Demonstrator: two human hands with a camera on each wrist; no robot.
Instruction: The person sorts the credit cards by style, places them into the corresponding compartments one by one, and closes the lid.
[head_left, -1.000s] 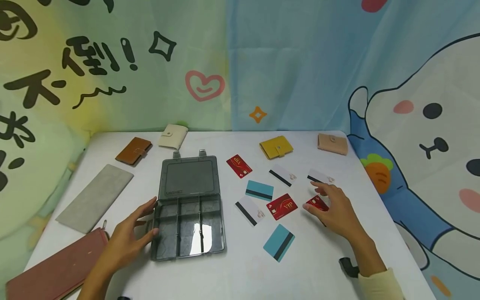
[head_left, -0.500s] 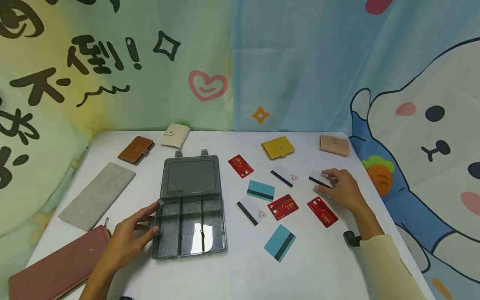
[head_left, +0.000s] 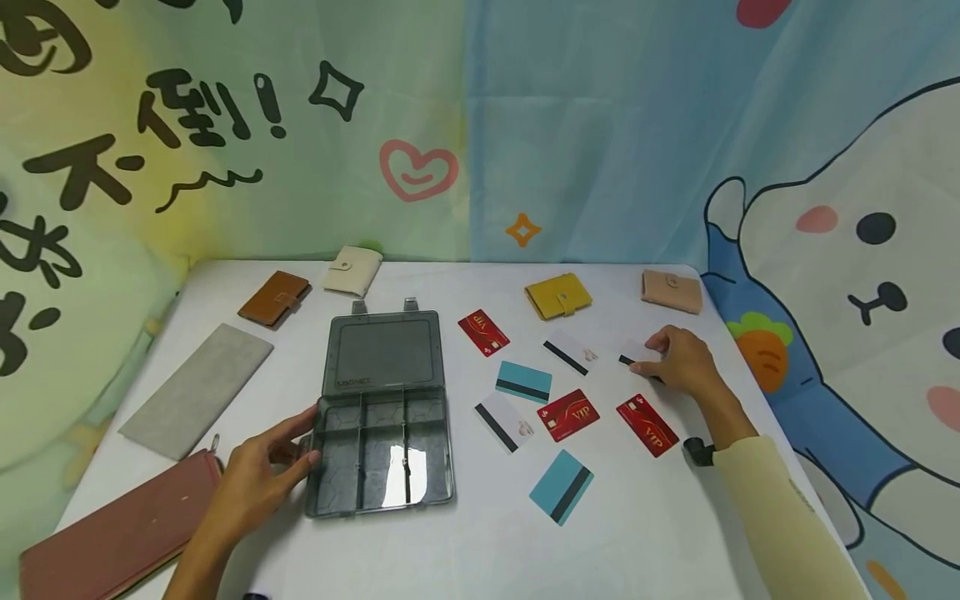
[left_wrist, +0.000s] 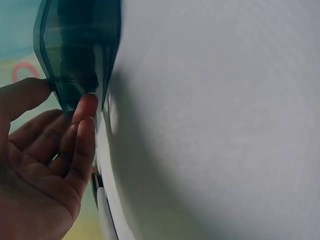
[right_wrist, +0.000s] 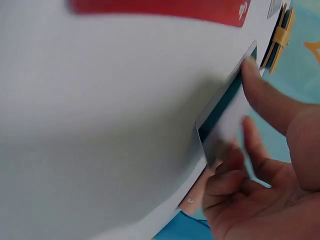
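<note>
My right hand [head_left: 681,360] is at a white card with a black stripe [head_left: 628,360], its thumb and fingers at opposite edges. In the right wrist view the card [right_wrist: 220,112] stands tilted off the tabletop between the thumb and the blurred fingertips. My left hand [head_left: 262,471] touches the left side of a grey transparent compartment box [head_left: 384,350], whose lid is folded back. From the left wrist, fingertips rest against the edge of the box [left_wrist: 75,45]. Beside the right hand lies a red VIP card [head_left: 648,425]; another red card [head_left: 568,414] and two blue cards [head_left: 561,487] are nearer the box.
Two more white cards [head_left: 572,352] and a third red card [head_left: 483,332] lie mid-table. Yellow [head_left: 558,296], pink [head_left: 671,292], brown [head_left: 274,298] and cream [head_left: 353,271] wallets line the back. A grey flat case [head_left: 197,392] and a reddish zip wallet [head_left: 120,525] lie left.
My right hand has moved from beside the right red card up and back to the white card, and now lifts it at an angle. The left hand has stayed at the box.
</note>
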